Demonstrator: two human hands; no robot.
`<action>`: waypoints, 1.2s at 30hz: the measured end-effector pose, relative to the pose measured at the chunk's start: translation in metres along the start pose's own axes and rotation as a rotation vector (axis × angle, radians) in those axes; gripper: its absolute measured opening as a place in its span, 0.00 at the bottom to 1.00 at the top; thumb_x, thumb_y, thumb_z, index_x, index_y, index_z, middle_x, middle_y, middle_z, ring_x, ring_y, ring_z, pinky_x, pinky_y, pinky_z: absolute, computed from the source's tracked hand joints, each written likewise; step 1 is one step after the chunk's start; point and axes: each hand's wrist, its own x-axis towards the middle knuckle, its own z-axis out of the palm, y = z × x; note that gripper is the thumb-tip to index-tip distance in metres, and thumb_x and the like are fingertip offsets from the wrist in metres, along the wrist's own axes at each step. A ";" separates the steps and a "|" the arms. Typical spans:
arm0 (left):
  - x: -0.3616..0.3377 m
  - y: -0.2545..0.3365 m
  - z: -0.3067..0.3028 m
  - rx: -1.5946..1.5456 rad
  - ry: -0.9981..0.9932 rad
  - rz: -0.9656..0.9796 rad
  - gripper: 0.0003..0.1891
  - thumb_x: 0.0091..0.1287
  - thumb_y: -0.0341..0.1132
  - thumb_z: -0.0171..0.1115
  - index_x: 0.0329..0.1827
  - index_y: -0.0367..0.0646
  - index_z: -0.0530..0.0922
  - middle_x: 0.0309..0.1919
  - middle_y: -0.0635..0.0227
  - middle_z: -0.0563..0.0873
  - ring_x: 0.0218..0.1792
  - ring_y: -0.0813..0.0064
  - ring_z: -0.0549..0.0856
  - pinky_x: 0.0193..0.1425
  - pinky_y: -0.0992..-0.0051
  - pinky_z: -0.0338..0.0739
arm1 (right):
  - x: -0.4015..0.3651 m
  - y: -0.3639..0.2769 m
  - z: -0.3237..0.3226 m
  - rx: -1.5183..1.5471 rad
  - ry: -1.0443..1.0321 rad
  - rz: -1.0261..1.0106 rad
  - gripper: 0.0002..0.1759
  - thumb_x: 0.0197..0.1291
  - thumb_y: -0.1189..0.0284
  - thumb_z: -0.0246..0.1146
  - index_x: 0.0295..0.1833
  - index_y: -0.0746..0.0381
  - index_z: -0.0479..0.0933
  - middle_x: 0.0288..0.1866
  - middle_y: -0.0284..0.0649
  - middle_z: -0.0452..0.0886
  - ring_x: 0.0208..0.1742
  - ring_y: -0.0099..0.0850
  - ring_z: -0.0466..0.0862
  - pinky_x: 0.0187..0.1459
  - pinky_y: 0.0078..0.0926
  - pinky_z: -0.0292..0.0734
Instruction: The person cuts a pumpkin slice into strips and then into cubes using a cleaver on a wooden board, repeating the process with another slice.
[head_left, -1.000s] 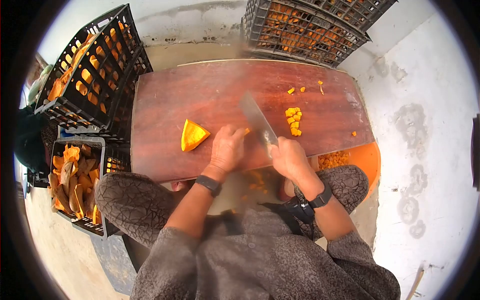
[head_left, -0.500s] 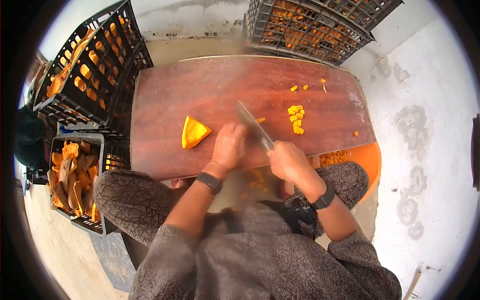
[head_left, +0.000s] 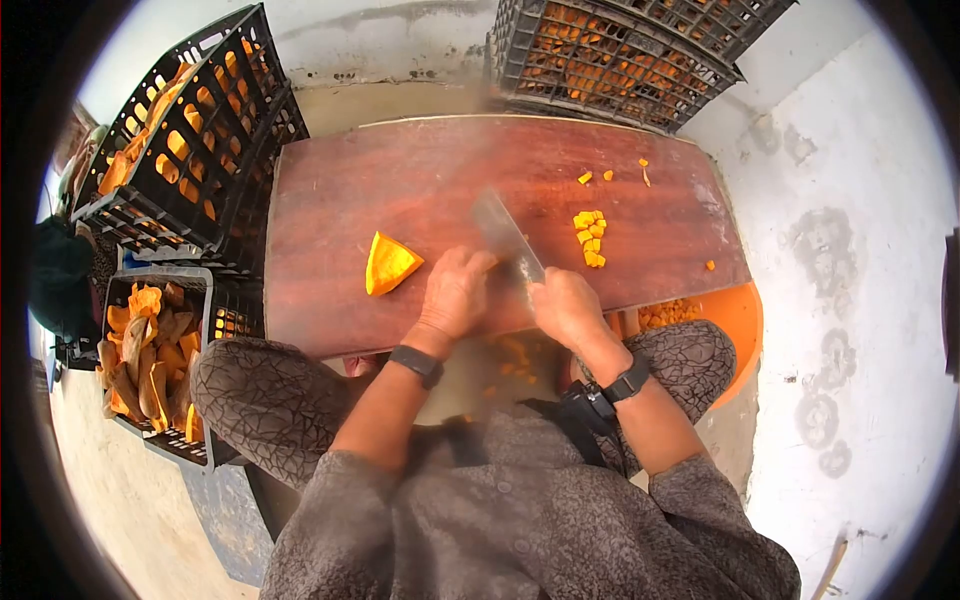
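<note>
Grey knife [head_left: 505, 232], tilted, gripped by right fingers [head_left: 556, 292], just beside left fingers [head_left: 466, 266]. Orange pumpkin wedge [head_left: 389, 263] flat nearby.

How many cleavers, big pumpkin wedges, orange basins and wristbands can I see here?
cleaver: 1, gripped in the right hand
big pumpkin wedge: 1
orange basin: 1
wristbands: 2, one on each wrist
Total: 5

Blurred cleaver [head_left: 507, 238] shows its flat side again; it was edge-on half a second ago. The right hand [head_left: 565, 305] on its handle has slid closer to the pumpkin wedge [head_left: 388, 263]. The small orange bit beyond the blade, on the side away from the wedge, is now out of sight.
</note>
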 end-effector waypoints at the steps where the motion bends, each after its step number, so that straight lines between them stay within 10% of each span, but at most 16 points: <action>1: 0.000 0.000 0.000 -0.002 -0.008 -0.007 0.14 0.56 0.23 0.60 0.46 0.42 0.79 0.40 0.55 0.81 0.44 0.50 0.80 0.50 0.59 0.77 | 0.000 0.000 0.000 0.000 0.000 0.000 0.17 0.61 0.66 0.60 0.38 0.72 0.79 0.37 0.63 0.81 0.45 0.60 0.80 0.47 0.51 0.75; 15: -0.001 -0.004 0.005 -0.020 0.032 0.045 0.11 0.57 0.25 0.58 0.44 0.43 0.79 0.36 0.53 0.78 0.40 0.49 0.78 0.45 0.55 0.75 | 0.003 -0.014 0.010 -0.185 0.004 -0.102 0.08 0.57 0.72 0.59 0.36 0.62 0.82 0.36 0.52 0.84 0.42 0.51 0.84 0.44 0.45 0.78; 36: -0.001 -0.001 0.005 0.011 0.028 0.035 0.09 0.57 0.24 0.59 0.41 0.39 0.76 0.35 0.54 0.79 0.41 0.50 0.79 0.48 0.57 0.76 | -0.034 -0.009 -0.011 -0.082 0.020 -0.121 0.12 0.62 0.69 0.59 0.33 0.69 0.76 0.29 0.61 0.80 0.37 0.60 0.81 0.40 0.53 0.74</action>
